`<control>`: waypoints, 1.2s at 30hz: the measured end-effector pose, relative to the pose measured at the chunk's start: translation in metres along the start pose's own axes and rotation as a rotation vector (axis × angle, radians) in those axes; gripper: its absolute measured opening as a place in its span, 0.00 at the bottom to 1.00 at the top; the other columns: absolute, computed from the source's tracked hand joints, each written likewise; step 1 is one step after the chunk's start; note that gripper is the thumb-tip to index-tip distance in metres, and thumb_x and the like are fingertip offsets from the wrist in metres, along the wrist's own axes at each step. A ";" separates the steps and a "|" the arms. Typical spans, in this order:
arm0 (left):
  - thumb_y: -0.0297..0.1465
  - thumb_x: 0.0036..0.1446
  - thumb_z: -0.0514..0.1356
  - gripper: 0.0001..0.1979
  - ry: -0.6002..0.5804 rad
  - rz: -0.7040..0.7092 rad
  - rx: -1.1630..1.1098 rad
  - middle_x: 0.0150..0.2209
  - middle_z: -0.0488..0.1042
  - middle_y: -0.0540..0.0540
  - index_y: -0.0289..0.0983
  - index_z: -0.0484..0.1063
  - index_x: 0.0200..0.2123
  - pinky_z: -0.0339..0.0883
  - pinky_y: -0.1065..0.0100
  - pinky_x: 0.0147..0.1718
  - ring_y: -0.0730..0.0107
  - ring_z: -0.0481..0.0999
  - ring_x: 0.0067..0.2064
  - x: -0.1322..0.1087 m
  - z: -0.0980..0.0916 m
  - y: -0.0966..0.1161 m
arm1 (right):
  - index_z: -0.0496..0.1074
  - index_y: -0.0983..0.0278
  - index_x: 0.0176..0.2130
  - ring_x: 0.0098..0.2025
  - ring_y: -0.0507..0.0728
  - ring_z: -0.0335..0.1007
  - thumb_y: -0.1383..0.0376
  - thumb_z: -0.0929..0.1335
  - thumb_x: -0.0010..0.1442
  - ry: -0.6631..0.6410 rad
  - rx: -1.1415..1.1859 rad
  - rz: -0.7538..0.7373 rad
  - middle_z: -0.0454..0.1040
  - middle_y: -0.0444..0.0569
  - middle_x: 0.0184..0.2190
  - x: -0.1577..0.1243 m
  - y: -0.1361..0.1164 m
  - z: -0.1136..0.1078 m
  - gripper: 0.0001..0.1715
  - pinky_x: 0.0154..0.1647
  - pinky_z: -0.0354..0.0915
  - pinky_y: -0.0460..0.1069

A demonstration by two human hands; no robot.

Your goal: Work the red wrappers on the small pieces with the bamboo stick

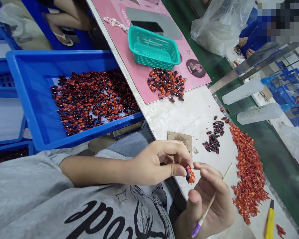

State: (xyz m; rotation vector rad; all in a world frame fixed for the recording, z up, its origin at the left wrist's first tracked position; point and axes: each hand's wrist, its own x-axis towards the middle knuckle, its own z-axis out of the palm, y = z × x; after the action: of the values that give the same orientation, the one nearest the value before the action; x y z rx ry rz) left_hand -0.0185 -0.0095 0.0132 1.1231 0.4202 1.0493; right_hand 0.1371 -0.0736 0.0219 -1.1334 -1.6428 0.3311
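My left hand (156,162) pinches a small orange and black piece (189,174) between thumb and fingers, just off the near edge of the white table (189,113). My right hand (209,199) is closed around a thin wooden stick with a purple end (209,205), and its fingertips touch the same small piece. A long heap of orange pieces (249,166) lies to the right of my hands. A small cluster of dark pieces (214,139) sits above them, beside a brown square pad (180,139).
A blue bin (35,86) full of orange and black pieces stands at the left. A teal basket (153,48) sits on a pink mat (139,83) with another pile (167,83). A yellow cutter (270,220) lies at the right. Another person sits across a green conveyor (276,152).
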 end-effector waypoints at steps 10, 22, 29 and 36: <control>0.37 0.62 0.65 0.10 -0.029 0.142 0.120 0.36 0.72 0.45 0.36 0.77 0.33 0.65 0.72 0.28 0.75 0.69 0.30 0.002 0.001 0.000 | 0.71 0.63 0.36 0.27 0.50 0.66 0.51 0.58 0.74 -0.154 0.453 0.341 0.67 0.42 0.26 -0.016 0.004 0.009 0.24 0.27 0.64 0.45; 0.27 0.60 0.57 0.11 -0.229 0.253 0.368 0.24 0.63 0.52 0.39 0.59 0.26 0.58 0.72 0.26 0.75 0.61 0.25 0.009 -0.007 0.013 | 0.65 0.61 0.35 0.27 0.50 0.58 0.53 0.60 0.72 -0.186 0.495 0.366 0.60 0.41 0.25 -0.009 0.006 0.009 0.18 0.28 0.58 0.45; 0.24 0.55 0.57 0.12 -0.221 0.437 0.446 0.22 0.57 0.53 0.41 0.56 0.25 0.54 0.69 0.24 0.71 0.57 0.24 0.008 -0.001 0.003 | 0.66 0.62 0.32 0.24 0.49 0.58 0.48 0.62 0.70 -0.205 0.427 0.291 0.61 0.40 0.24 -0.008 0.003 0.016 0.23 0.24 0.54 0.45; 0.24 0.53 0.56 0.17 -0.181 0.506 0.372 0.20 0.50 0.55 0.42 0.47 0.24 0.49 0.66 0.22 0.73 0.49 0.21 0.009 0.008 -0.004 | 0.65 0.61 0.32 0.21 0.49 0.59 0.53 0.56 0.74 -0.248 0.277 0.194 0.61 0.40 0.22 -0.007 -0.001 0.013 0.24 0.20 0.57 0.45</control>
State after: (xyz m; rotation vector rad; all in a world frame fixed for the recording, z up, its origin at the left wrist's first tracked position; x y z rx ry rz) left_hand -0.0058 -0.0062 0.0150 1.7007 0.1895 1.3242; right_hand 0.1258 -0.0756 0.0133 -1.0723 -1.6400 0.8266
